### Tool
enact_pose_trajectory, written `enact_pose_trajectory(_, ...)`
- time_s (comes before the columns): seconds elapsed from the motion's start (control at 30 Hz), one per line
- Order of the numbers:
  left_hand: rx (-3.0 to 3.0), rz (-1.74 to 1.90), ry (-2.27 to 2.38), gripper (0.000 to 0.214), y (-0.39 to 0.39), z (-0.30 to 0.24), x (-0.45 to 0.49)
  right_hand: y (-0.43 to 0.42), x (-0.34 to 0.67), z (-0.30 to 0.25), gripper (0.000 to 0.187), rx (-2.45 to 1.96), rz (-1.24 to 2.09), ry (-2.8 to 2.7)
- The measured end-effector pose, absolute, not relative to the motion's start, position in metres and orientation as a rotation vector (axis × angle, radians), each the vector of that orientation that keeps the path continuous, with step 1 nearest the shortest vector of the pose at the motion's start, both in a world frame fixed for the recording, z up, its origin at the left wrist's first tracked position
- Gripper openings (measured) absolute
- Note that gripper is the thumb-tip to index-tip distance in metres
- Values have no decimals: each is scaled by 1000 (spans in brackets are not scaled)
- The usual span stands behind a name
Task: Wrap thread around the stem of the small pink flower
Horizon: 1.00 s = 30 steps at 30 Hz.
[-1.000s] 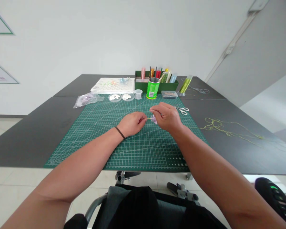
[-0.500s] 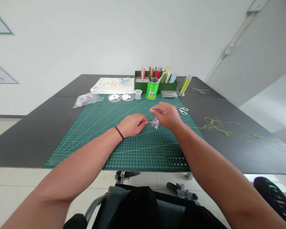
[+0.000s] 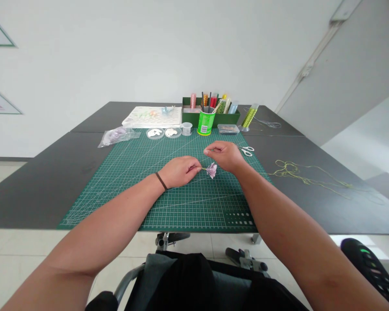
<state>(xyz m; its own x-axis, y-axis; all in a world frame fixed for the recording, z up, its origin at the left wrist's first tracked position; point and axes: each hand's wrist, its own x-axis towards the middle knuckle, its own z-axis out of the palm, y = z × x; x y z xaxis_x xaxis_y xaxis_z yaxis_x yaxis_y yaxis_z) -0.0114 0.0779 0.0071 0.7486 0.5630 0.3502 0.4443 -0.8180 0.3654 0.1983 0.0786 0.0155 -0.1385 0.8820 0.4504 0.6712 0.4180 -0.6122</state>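
Note:
My left hand (image 3: 182,171) pinches the thin yellow-green stem of a small lilac flower (image 3: 212,170), whose ruffled head points right. Just above and to the right of the bloom is my right hand (image 3: 225,155), thumb and fingertips pressed together. Whatever it pinches, if anything, is too fine to make out. A loose tangle of yellow-green thread (image 3: 290,168) lies on the table to the right, and one end runs toward my right forearm, which hides the rest. White-handled scissors (image 3: 247,151) rest beyond my right wrist, partly covered.
Under both hands lies a green cutting mat (image 3: 123,172). Along its far side stand clear dishes of white pieces (image 3: 155,133), a small tub (image 3: 187,128), a green can (image 3: 205,123), a flat box (image 3: 228,129) and a thread spool (image 3: 250,116). A plastic bag (image 3: 118,135) lies left.
The flower head shows more fully, its bloom turned slightly lower and to the right. Both hands keep nearly the same place and grip; the whole view has shifted slightly.

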Motion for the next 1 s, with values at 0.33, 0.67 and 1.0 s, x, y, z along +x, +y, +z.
enact_pose_trajectory(0.33, 2666, 783, 761, 19, 76, 9, -13, 82, 198, 11, 24, -1430, 576, -1797)
enact_pose_trajectory(0.67, 2663, 901, 756, 17, 76, 10, -14, 84, 195, 6, 30, -1335, 722, -1807)
enact_pose_trajectory(1.0, 2657, 1080, 792, 19, 76, 10, -15, 82, 190, 1, 41, -1259, 800, -1869)
